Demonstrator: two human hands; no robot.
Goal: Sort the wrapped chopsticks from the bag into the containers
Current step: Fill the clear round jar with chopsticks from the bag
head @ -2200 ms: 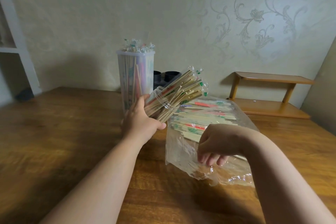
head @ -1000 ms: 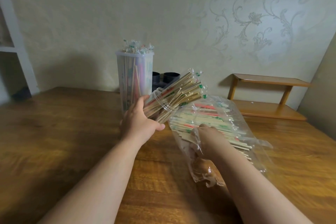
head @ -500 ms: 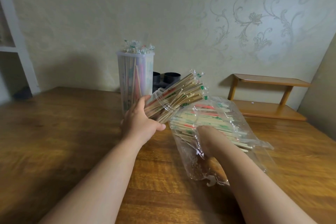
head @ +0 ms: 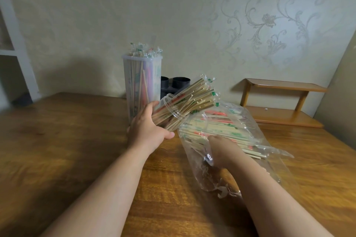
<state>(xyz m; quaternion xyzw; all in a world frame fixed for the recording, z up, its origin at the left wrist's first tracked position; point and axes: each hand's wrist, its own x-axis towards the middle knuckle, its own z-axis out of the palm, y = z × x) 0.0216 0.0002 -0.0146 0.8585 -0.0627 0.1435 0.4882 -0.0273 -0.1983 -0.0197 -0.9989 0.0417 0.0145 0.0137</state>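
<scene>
Bag (head: pixel 256 134): clear plastic, lying on wooden table (head: pixel 57 140), wrapped chopsticks (head: pixel 217 125) inside.
Right hand (head: pixel 221 148): inside bag, on the sticks; grip cannot be told.
Left hand (head: pixel 148 131): clasping tilted clear container (head: pixel 173 108) packed with chopsticks.
Tall container (head: pixel 141 82): upright behind, full.

Wall (head: pixel 134 5): I see pale greenish-beige wallpaper, plain on the left.
Pattern (head: pixel 267 19): raised floral scrolls, right half only.
Table (head: pixel 57 140): brown glossy wood with visible grain; it fills my lower view and runs back to the wall.
White shelving (head: pixel 17 44): left edge, open compartments.
Wooden shelf (head: pixel 279 102): low, two tiers, against the wall at right rear.
Beige panel (head: pixel 339 92): far right, plain.
Black cups (head: pixel 181 82): two, by the wall, partly hidden.
Light: soft and dim, with a shadow on the lower left wall.
</scene>
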